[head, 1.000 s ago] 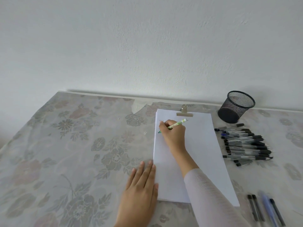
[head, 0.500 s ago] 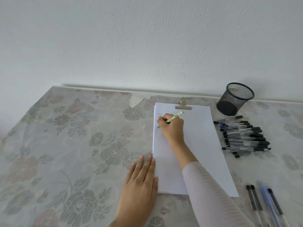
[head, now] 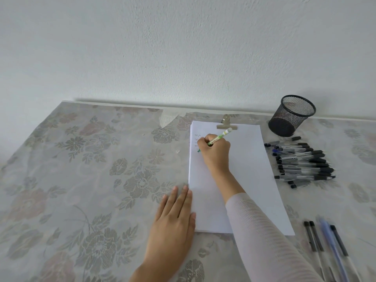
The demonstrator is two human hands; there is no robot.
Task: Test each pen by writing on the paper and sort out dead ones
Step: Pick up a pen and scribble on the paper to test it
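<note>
Currently two hands are in view. The right hand (head: 215,153) has its fingers curled tight round one green pen (head: 218,138), pinching it low on the barrel; the tip sits on the paper (head: 254,180) near its upper left corner, and the pale cap end slants up toward the single metal clip (head: 226,124) at the top edge. Just above the tip are four short lines of small writing (head: 197,140), partly hidden by the knuckles. A pale ribbed sleeve (head: 264,241) covers the right forearm.

The left hand (head: 175,218) holds nothing. It lies palm down on the floral tablecloth (head: 81,180) with all fingers straight and close together, its thumb side against the left edge of the paper.

To the right of the paper lies a pile of pens (head: 303,163) with clear barrels and mostly black caps, at least one blue; there are more than ten, but they overlap too much for an exact count. One black mesh cup (head: 291,116) stands beyond the pile, near the wall (head: 183,47). Well apart, by the lower right corner, lie four more pens (head: 325,241) side by side — three black-capped and one blue, the blue one blurred.
</note>
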